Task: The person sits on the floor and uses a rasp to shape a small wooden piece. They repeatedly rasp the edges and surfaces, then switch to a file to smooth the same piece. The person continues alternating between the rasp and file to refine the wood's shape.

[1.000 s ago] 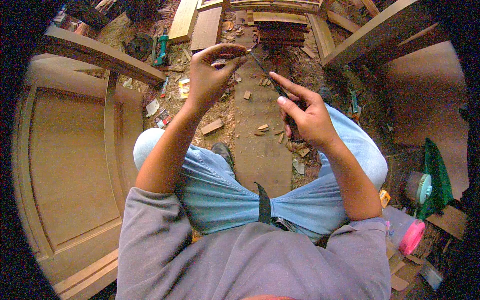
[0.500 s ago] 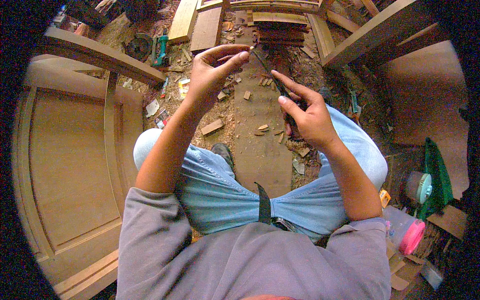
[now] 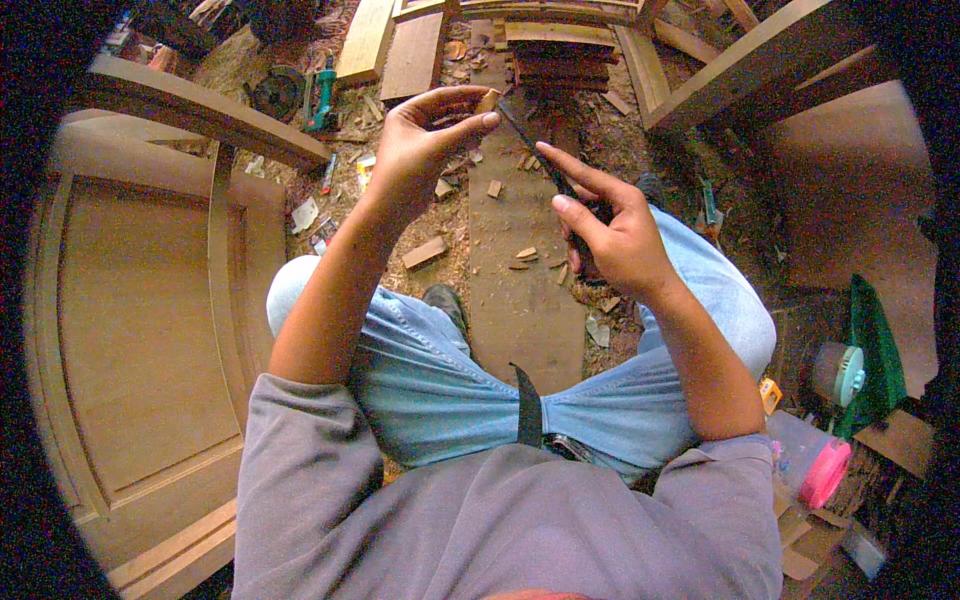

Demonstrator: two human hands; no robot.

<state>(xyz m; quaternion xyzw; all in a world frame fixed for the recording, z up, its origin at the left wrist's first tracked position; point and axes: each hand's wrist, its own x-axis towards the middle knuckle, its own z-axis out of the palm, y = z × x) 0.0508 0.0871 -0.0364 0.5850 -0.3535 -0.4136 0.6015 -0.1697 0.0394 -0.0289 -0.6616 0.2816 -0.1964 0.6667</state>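
Note:
Between the thumb and forefinger of my left hand is a small pale piece of wood, its end poking out past the fingertips. My right hand is wrapped round a long, thin dark tool, the forefinger stretched along it; its exact kind is hard to make out. The tool slants up and left, its tip at or very close to the wood piece. Below the hands lies a brown board scattered with wood chips.
A panelled wooden door stands on the left under a timber rail. A teal power tool lies beyond it. Stacked wood sits at the far end. On the right are a pink-lidded container and a teal-lidded jar.
The small wood piece now shows more past my left fingertips. My right hand and the dark tool have shifted slightly left.

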